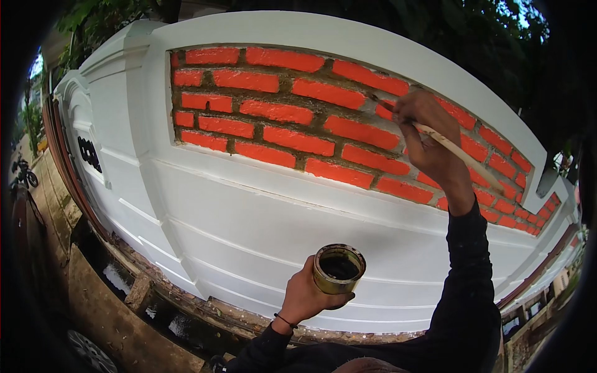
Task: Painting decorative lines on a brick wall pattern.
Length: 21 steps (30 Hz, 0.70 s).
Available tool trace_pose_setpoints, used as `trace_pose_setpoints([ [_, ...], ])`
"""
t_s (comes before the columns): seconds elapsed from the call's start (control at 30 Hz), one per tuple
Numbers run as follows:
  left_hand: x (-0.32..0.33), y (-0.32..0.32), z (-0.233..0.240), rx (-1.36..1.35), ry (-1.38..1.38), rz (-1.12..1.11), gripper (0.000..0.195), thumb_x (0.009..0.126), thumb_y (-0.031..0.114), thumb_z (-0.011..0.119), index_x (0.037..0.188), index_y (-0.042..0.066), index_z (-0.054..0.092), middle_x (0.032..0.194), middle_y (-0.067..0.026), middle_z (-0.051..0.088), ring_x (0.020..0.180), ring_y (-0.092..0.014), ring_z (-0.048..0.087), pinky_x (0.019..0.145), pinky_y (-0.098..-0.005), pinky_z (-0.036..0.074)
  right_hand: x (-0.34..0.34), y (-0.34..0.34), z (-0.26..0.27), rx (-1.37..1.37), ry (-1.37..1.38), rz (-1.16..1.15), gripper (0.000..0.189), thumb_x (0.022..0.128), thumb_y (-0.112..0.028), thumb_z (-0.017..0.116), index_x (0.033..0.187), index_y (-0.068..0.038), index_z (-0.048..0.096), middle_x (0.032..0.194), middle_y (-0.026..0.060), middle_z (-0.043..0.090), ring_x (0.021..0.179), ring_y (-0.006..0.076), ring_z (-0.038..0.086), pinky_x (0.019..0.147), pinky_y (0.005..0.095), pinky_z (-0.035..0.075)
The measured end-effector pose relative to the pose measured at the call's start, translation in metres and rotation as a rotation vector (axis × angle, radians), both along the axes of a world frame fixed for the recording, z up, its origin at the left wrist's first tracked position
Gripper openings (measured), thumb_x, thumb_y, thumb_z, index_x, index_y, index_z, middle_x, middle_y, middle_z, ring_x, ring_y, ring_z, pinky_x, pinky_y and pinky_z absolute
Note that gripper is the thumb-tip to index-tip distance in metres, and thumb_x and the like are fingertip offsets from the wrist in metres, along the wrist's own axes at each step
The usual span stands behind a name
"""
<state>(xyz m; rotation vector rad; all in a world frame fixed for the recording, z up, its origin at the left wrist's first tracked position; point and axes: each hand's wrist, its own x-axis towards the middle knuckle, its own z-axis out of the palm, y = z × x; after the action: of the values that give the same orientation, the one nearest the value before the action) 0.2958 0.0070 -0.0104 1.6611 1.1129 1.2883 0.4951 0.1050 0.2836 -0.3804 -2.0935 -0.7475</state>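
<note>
My right hand (426, 123) is raised against the wall panel and grips a thin paintbrush (466, 158) with a long pale handle. The brush's dark tip touches or nearly touches the mortar joint at the end of an orange-red brick (329, 93). Mortar joints (280, 81) left of the brush look dark brown; those to the right look lighter grey. Lower down, my left hand (305, 289) holds a small round can (338, 279) of dark liquid, upright, with stains on its rim.
White moulded wall (303, 219) surrounds the brick panel. Along its foot runs an open drain (172, 321) with dark water, crossed by a small concrete block (139, 291). A vehicle wheel (91, 352) is at the bottom left, a parked motorcycle (23, 170) farther off. Foliage hangs above.
</note>
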Motion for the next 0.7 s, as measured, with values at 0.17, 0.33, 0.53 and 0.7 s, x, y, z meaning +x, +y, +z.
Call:
trace_pose_setpoints([
  [0.17, -0.002, 0.0, -0.003, -0.01, -0.005, 0.011, 0.102, 0.065, 0.055, 0.099, 0.142, 0.006, 0.055, 0.118, -0.0139, 0.078, 0.106, -0.033, 0.078, 0.092, -0.0415, 0.063, 0.0, 0.0, -0.018, 0.088, -0.003, -0.014, 0.023, 0.082, 0.012, 0.073, 0.095, -0.005, 0.064, 0.102, 0.0103, 0.07, 0.089, 0.0265, 0.074, 0.07, 0.035, 0.062],
  [0.33, 0.001, 0.0, 0.001, 0.009, 0.014, 0.01, 0.102, 0.065, 0.054, 0.1, 0.143, 0.006, 0.055, 0.119, -0.0136, 0.078, 0.107, -0.032, 0.078, 0.093, -0.0411, 0.063, 0.006, 0.002, -0.036, 0.118, -0.041, -0.065, 0.025, 0.079, 0.006, 0.079, 0.096, -0.006, 0.065, 0.109, 0.0097, 0.069, 0.092, 0.0274, 0.074, 0.069, 0.0355, 0.064],
  [0.53, -0.001, -0.002, 0.002, -0.032, 0.024, 0.014, 0.101, 0.065, 0.052, 0.1, 0.143, 0.006, 0.056, 0.122, -0.0136, 0.077, 0.109, -0.032, 0.078, 0.094, -0.0417, 0.062, 0.007, 0.011, -0.047, 0.106, -0.063, -0.021, 0.028, 0.076, 0.007, 0.079, 0.096, -0.007, 0.066, 0.109, 0.0108, 0.069, 0.094, 0.0283, 0.075, 0.067, 0.0346, 0.063],
  [0.7, 0.001, 0.002, -0.001, -0.015, 0.017, 0.017, 0.101, 0.065, 0.052, 0.1, 0.142, 0.006, 0.056, 0.121, -0.0135, 0.078, 0.108, -0.032, 0.078, 0.094, -0.0418, 0.062, 0.008, 0.01, -0.039, 0.163, -0.009, 0.047, 0.029, 0.074, 0.006, 0.079, 0.096, -0.007, 0.065, 0.11, 0.0111, 0.069, 0.099, 0.0304, 0.074, 0.069, 0.0351, 0.063],
])
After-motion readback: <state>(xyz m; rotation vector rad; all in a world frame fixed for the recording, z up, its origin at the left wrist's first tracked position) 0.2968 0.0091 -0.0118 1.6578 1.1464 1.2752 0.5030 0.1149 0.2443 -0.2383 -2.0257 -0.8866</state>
